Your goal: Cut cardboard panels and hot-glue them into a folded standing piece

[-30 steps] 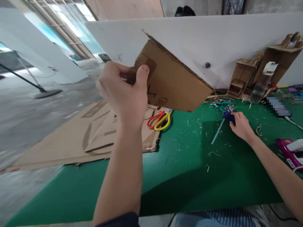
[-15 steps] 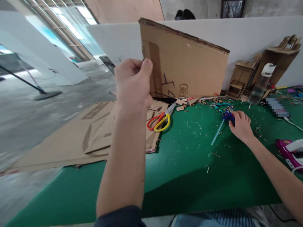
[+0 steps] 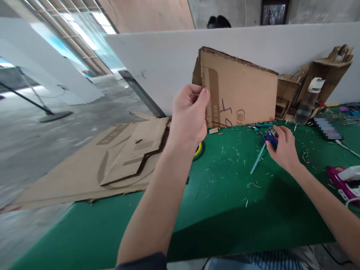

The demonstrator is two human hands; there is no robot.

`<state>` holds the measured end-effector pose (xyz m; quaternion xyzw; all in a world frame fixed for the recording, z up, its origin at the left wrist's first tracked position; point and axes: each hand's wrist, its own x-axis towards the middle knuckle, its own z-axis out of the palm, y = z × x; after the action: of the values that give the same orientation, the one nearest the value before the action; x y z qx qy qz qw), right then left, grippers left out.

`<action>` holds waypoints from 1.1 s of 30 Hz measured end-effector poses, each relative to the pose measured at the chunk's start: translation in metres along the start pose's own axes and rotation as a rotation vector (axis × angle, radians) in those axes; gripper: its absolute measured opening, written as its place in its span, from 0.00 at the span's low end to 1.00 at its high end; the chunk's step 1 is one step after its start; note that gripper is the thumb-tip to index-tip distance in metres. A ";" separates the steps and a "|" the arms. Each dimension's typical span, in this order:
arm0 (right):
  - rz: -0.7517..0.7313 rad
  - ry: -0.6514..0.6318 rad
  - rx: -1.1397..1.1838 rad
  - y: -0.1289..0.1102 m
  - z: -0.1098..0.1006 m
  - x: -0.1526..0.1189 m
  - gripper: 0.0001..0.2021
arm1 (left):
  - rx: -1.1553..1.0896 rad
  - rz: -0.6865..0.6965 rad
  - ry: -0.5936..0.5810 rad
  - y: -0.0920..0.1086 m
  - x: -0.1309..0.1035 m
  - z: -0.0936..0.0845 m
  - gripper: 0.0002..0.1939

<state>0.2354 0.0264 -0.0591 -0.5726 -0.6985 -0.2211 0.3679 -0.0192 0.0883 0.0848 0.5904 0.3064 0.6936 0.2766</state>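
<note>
My left hand (image 3: 191,112) pinches the left edge of a brown cardboard panel (image 3: 244,90) between thumb and fingers. The panel stands upright at the back of the table, with dark marker strokes and a printed stamp on its face; a folded flap shows behind its left edge. At the right, my right hand (image 3: 284,148) curls its fingers around a blue glue gun (image 3: 271,140) lying on the table, partly hidden by the hand. A translucent glue stick (image 3: 258,159) sticks out from it. Scissors with a yellow handle (image 3: 198,150) are mostly hidden behind my left wrist.
Flat cardboard sheets (image 3: 92,165) lie on the left and overhang the green table (image 3: 225,210). Teal-handled pliers (image 3: 264,125), a water bottle (image 3: 308,103), a phone (image 3: 327,127) and a magenta power strip (image 3: 341,183) are on the right. Cardboard structures (image 3: 323,75) lean against the white partition (image 3: 163,56).
My left hand has moved right and down with the cardboard panel, uncovering the sheets on the left and covering most of the scissors. My right hand has shifted slightly at the glue gun.
</note>
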 end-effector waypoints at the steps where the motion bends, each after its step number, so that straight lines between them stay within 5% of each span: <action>1: -0.021 0.034 -0.017 -0.003 -0.004 0.005 0.28 | -0.035 -0.049 -0.033 0.002 -0.002 0.002 0.08; 5: -0.103 0.110 -0.137 -0.015 -0.017 0.029 0.30 | -0.118 -0.204 -0.148 0.011 -0.005 0.009 0.08; 13: -0.111 0.034 -0.207 -0.041 -0.021 0.062 0.29 | -0.035 -0.322 -0.239 0.041 0.009 0.028 0.10; 21: -0.092 0.046 -0.126 -0.052 0.009 0.058 0.23 | 0.212 -0.365 -0.379 0.063 0.017 0.044 0.15; 25: -0.034 0.024 -0.019 -0.047 0.015 0.048 0.21 | 0.316 -0.196 -0.356 0.071 0.015 0.023 0.15; 27: 0.012 0.036 0.028 -0.040 0.013 0.042 0.21 | 0.377 -0.046 -0.179 0.052 0.021 0.000 0.17; 30: 0.067 0.060 0.052 -0.026 0.006 0.034 0.21 | 0.691 -0.011 0.148 -0.013 0.040 -0.042 0.15; 31: 0.076 0.071 0.043 -0.021 0.003 0.032 0.21 | 0.859 -0.065 0.129 -0.041 0.047 -0.054 0.14; 33: 0.083 0.097 0.021 -0.011 -0.002 0.029 0.20 | 1.202 -0.171 -0.196 -0.094 0.059 -0.071 0.17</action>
<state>0.2236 0.0406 -0.0340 -0.5857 -0.6577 -0.2260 0.4162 -0.0967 0.1872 0.0446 0.6774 0.6632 0.3175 -0.0232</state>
